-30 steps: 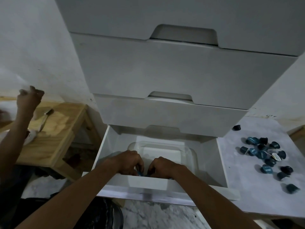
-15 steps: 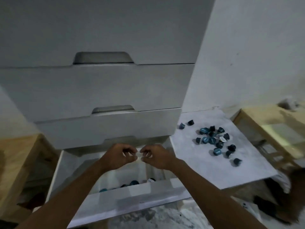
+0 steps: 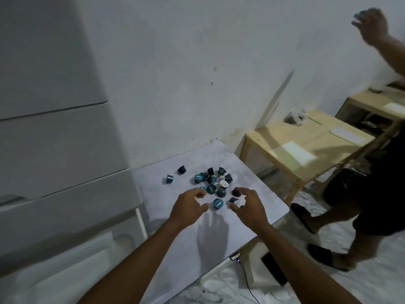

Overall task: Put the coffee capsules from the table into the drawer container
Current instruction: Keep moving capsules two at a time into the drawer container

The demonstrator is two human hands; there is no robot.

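Several dark blue and black coffee capsules (image 3: 213, 183) lie in a loose cluster on the pale marbled table (image 3: 182, 244). My left hand (image 3: 189, 206) hovers over the near edge of the cluster, fingers spread and curled, holding nothing. My right hand (image 3: 248, 207) hovers just right of it, open too, with its fingertips close to a black capsule (image 3: 237, 191). One teal capsule (image 3: 218, 203) sits between the two hands. The open bottom drawer (image 3: 122, 240) shows only partly at lower left; the container inside is out of sight.
The white drawer cabinet (image 3: 54, 139) fills the left side. Wooden tables (image 3: 306, 145) stand to the right of the marbled table. Another person (image 3: 372, 194) in dark shorts and sandals stands at the right, arm raised. A cable and a dark phone (image 3: 274, 268) lie on the floor.
Both hands left the drawer, rose and moved right to the capsules on the table. My view swung right, so the drawer slid out of frame and another person came into sight.
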